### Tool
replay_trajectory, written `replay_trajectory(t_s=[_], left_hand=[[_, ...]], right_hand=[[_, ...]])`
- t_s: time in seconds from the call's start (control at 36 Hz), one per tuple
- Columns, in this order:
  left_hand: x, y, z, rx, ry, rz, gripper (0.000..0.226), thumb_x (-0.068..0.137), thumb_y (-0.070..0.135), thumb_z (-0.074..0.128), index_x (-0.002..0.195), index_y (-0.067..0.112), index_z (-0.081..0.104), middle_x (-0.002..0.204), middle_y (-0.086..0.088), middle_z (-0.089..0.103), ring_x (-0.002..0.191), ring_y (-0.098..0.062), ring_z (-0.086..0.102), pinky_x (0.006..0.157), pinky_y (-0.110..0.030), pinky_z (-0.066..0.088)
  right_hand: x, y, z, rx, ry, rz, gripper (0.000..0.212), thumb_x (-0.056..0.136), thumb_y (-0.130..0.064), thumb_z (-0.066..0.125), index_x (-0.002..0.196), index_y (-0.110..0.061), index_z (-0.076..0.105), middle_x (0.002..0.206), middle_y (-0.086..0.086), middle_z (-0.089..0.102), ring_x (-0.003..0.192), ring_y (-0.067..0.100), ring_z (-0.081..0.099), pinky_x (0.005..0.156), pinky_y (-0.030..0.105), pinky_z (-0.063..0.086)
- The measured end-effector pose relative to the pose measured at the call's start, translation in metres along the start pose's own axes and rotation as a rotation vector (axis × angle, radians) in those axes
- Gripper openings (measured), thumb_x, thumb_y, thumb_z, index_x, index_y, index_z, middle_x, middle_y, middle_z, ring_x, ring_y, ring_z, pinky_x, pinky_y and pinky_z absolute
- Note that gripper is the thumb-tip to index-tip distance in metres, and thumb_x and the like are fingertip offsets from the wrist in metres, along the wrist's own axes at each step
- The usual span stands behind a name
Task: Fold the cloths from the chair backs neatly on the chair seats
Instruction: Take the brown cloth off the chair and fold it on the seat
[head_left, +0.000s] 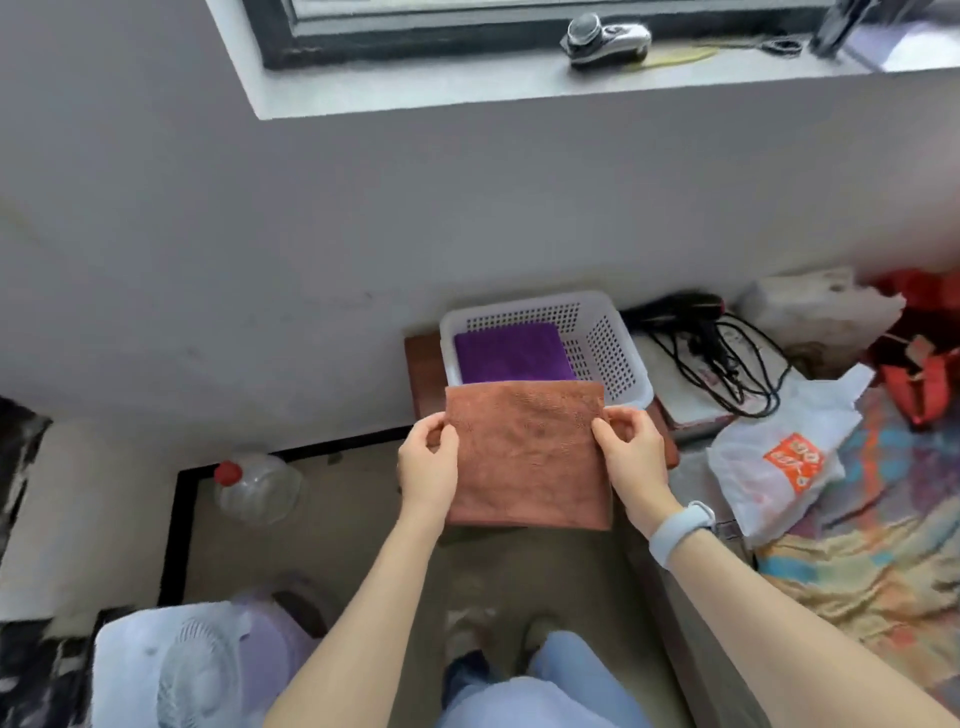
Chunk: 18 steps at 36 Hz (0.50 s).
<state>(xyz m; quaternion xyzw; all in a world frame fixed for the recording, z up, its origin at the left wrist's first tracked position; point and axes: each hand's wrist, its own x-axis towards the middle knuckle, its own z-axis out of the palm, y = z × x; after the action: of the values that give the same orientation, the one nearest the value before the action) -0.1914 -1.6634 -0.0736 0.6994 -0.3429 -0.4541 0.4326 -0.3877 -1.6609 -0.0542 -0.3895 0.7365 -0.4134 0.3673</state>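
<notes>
White plastic basket with perforated walls and rounded corners, set on a dark red-brown wooden surface against the far wall. Inside it, one folded purple cloth, flat on the basket floor, soft and matte.

Brown cloth: plush microfibre pile, folded to a near-square rectangle, held flat in mid-air just near of the basket, its far edge overlapping the basket's near rim. Long axis hard to tell; slightly longer near-to-far, edges roughly square to the wall.

Left hand pinching the cloth's left edge, thumb on top, fingers curled under. Right hand pinching the right edge the same way, thumb and bent fingers closed on the fabric. Pale blue smooth band on the right wrist.

To the right of the basket, a black hair dryer with tangled black cord on a flat white surface. Nearer right, a crinkled white plastic bag with an orange label, lying on a patterned multicoloured sheet. Left on the floor, a clear plastic bottle with a red cap. Near left, a white fan.
</notes>
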Motion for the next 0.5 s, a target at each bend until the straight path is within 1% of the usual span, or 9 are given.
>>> replay_trajectory(t_s=[0.08,0.14,0.17,0.19,0.22,0.28,0.33,0.39,0.5], left_hand=[[0.034,0.014,0.024,-0.002,-0.021,-0.01,0.022,0.093,0.013,0.046,0.11,0.016,0.059,0.107,0.003,0.06,0.101,-0.012,0.056,0.091,-0.026,0.044],[0.056,0.02,0.041,-0.001,-0.01,-0.029,0.025,0.094,0.012,0.044,0.115,0.014,0.057,0.11,0.002,0.059,0.102,-0.012,0.055,0.092,-0.025,0.043],[0.067,0.021,0.049,0.003,0.002,-0.041,0.025,0.095,0.013,0.044,0.117,0.014,0.056,0.111,0.002,0.058,0.102,-0.012,0.054,0.091,-0.025,0.042],[0.078,0.022,0.056,0.006,0.016,-0.054,0.026,0.095,0.013,0.043,0.118,0.014,0.055,0.112,0.001,0.057,0.103,-0.012,0.054,0.091,-0.024,0.042],[0.089,0.022,0.064,0.009,0.032,-0.063,0.026,0.095,0.013,0.043,0.119,0.014,0.054,0.112,0.001,0.056,0.103,-0.013,0.053,0.09,-0.024,0.041],[0.109,0.021,0.078,0.031,0.063,-0.07,0.027,0.095,0.012,0.043,0.12,0.012,0.054,0.11,0.001,0.055,0.102,-0.013,0.052,0.087,-0.023,0.039],[0.125,0.019,0.092,0.063,0.103,-0.09,0.029,0.095,0.011,0.042,0.122,0.01,0.052,0.108,0.001,0.053,0.099,-0.012,0.05,0.085,-0.022,0.036],[0.138,0.015,0.103,0.097,0.143,-0.112,0.029,0.096,0.011,0.042,0.123,0.009,0.052,0.106,0.0,0.053,0.097,-0.011,0.049,0.083,-0.022,0.035],[0.154,0.001,0.117,0.263,0.219,-0.122,0.029,0.095,0.011,0.041,0.122,0.009,0.052,0.113,-0.004,0.058,0.101,-0.015,0.052,0.085,-0.025,0.038]], right_hand=[[0.042,-0.012,0.008,0.0,-0.011,-0.022,0.012,0.089,-0.015,0.054,0.101,-0.016,0.053,0.092,-0.008,0.055,0.088,0.008,0.053,0.078,0.02,0.041],[0.069,-0.016,0.015,-0.013,-0.025,-0.041,0.014,0.091,-0.013,0.052,0.105,-0.014,0.052,0.092,-0.012,0.052,0.084,-0.001,0.05,0.072,0.005,0.039],[0.083,-0.017,0.018,-0.022,-0.035,-0.051,0.015,0.091,-0.012,0.051,0.106,-0.013,0.051,0.094,-0.011,0.052,0.085,-0.002,0.049,0.069,0.001,0.037],[0.096,-0.018,0.022,-0.028,-0.048,-0.056,0.015,0.092,-0.012,0.05,0.107,-0.013,0.051,0.098,-0.009,0.053,0.088,0.001,0.049,0.07,0.001,0.037],[0.11,-0.017,0.026,-0.033,-0.064,-0.057,0.015,0.092,-0.013,0.049,0.107,-0.013,0.051,0.103,-0.006,0.053,0.093,0.005,0.05,0.076,0.005,0.038],[0.139,-0.014,0.035,-0.039,-0.114,-0.049,0.015,0.093,-0.013,0.048,0.107,-0.016,0.05,0.107,-0.004,0.053,0.1,0.009,0.05,0.088,0.021,0.042],[0.166,-0.009,0.043,-0.049,-0.179,-0.04,0.015,0.093,-0.013,0.048,0.107,-0.017,0.05,0.107,-0.005,0.052,0.101,0.01,0.051,0.091,0.029,0.044],[0.189,-0.003,0.051,-0.053,-0.225,-0.024,0.016,0.093,-0.012,0.047,0.108,-0.016,0.05,0.109,-0.004,0.053,0.105,0.012,0.051,0.094,0.03,0.044],[0.222,0.013,0.069,-0.075,-0.311,0.02,0.017,0.093,-0.009,0.048,0.109,-0.015,0.051,0.111,-0.001,0.052,0.108,0.01,0.047,0.091,0.022,0.037]])
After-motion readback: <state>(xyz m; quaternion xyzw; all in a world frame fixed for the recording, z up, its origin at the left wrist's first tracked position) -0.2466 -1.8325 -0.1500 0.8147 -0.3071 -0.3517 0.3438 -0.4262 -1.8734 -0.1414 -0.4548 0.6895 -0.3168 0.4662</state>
